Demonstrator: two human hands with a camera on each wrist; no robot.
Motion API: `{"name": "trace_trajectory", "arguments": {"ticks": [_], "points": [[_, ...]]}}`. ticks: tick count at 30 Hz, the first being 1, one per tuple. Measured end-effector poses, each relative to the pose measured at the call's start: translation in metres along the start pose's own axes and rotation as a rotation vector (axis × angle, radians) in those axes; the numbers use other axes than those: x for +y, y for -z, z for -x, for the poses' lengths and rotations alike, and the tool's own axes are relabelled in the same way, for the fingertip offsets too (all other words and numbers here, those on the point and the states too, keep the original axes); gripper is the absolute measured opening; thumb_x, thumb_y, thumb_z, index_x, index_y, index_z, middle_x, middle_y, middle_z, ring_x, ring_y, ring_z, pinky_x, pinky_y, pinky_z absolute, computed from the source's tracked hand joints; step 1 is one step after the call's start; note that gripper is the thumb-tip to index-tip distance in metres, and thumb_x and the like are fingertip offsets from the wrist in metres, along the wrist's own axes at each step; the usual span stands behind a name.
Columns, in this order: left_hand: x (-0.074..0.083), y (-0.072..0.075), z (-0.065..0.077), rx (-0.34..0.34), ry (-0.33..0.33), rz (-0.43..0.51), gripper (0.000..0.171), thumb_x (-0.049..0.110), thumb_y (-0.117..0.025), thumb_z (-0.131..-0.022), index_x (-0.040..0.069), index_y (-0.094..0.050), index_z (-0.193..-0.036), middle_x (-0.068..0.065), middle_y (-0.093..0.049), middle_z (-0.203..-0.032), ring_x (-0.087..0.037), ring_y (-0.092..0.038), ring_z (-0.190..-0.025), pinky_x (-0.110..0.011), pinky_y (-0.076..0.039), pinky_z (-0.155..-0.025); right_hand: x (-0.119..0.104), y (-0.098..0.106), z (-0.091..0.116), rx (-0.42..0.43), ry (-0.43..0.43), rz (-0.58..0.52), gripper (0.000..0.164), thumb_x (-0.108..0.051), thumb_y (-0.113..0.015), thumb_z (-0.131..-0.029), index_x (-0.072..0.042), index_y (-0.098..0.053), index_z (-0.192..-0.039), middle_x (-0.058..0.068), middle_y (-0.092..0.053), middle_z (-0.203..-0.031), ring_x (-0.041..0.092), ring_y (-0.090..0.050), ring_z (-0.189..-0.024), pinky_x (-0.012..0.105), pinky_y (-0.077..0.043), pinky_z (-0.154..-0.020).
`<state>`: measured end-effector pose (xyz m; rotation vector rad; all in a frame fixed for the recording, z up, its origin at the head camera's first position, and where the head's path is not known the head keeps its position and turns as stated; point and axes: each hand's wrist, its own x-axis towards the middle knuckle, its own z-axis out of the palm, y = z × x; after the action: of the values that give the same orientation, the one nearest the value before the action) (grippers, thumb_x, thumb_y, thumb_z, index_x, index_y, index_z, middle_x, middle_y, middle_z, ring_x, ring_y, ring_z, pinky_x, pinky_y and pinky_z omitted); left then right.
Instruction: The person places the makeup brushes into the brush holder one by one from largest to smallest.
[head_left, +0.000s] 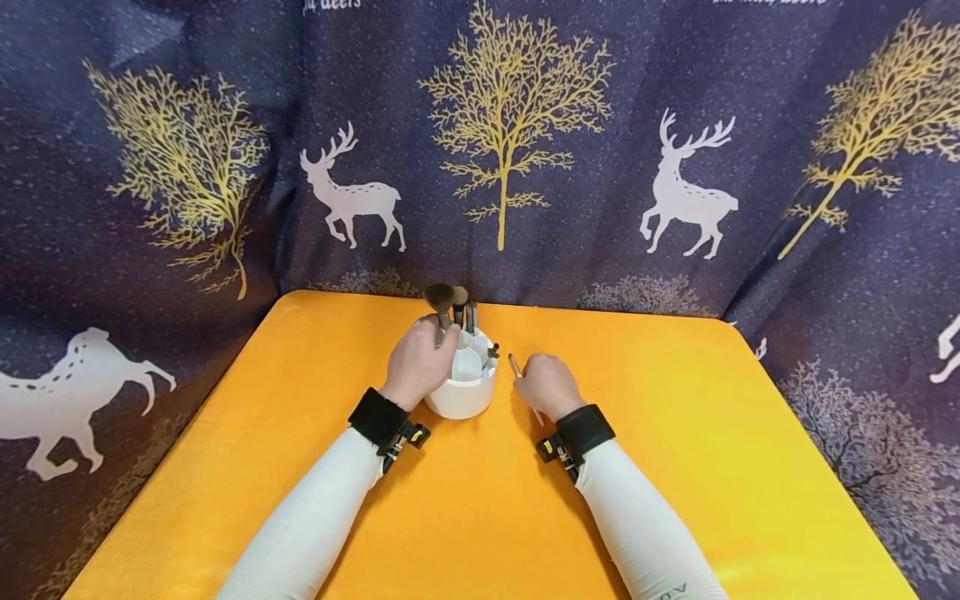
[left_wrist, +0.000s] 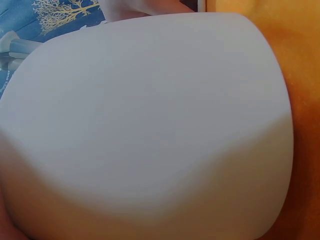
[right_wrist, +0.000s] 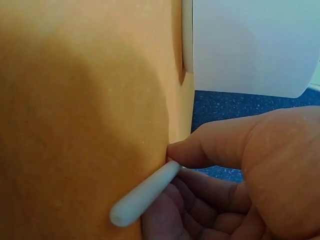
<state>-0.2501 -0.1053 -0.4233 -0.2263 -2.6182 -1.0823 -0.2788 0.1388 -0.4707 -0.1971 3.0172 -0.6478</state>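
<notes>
A round white brush holder (head_left: 459,402) with inner compartments stands on the table, its smooth side filling most of the left wrist view. My left hand (head_left: 422,360) grips its upper left rim; the far fingers are hidden. Just beside that hand, a large dark makeup brush (head_left: 440,297) and a lighter-tipped brush (head_left: 460,297) rise bristles up. To the right of the holder, my right hand (head_left: 550,385) pinches a slim makeup brush (head_left: 514,363) between thumb and fingers. Its rounded white handle end (right_wrist: 142,197) points down near the table in the right wrist view.
The orange-covered table (head_left: 450,517) spreads around both hands. A dark curtain (head_left: 540,275) with deer and trees hangs behind the table's back edge. Both forearms wear black wrist straps with small cameras.
</notes>
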Motion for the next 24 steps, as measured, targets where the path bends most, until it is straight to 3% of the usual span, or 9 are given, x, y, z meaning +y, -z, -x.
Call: {"name": "trace_trajectory", "arguments": {"ticks": [5, 10, 24], "points": [[-0.001, 0.000, 0.000, -0.002, -0.002, -0.003, 0.043, 0.044, -0.049, -0.116, 0.005, -0.068, -0.118, -0.013, -0.063, -0.099, -0.032, -0.059, -0.087, -0.044, -0.043, -0.075, -0.011, 0.013, 0.014, 0.024, -0.009, -0.030, 0.020, -0.016, -0.076, -0.098, -0.008, -0.072, -0.080, 0.006, -0.065, -0.074, 0.025, -0.059, -0.065, 0.036, -0.045, -0.064], [-0.001, 0.000, -0.001, -0.002, -0.006, -0.003, 0.042, 0.043, -0.049, -0.115, 0.005, -0.067, -0.117, -0.013, -0.061, -0.097, -0.032, -0.058, -0.085, -0.044, -0.042, -0.073, -0.011, 0.015, 0.015, 0.082, 0.001, -0.065, 0.014, -0.018, -0.076, -0.098, -0.008, -0.073, -0.088, 0.004, -0.066, -0.077, 0.023, -0.060, -0.067, 0.035, -0.046, -0.065], [-0.001, 0.000, 0.000, -0.012, 0.006, -0.003, 0.045, 0.045, -0.048, -0.116, 0.004, -0.068, -0.121, -0.015, -0.066, -0.105, -0.033, -0.061, -0.091, -0.047, -0.047, -0.079, -0.010, 0.020, 0.017, 0.188, 0.044, -0.138, 0.016, -0.019, -0.077, -0.097, -0.007, -0.072, -0.088, 0.004, -0.065, -0.073, 0.024, -0.059, -0.066, 0.037, -0.045, -0.065]]}}
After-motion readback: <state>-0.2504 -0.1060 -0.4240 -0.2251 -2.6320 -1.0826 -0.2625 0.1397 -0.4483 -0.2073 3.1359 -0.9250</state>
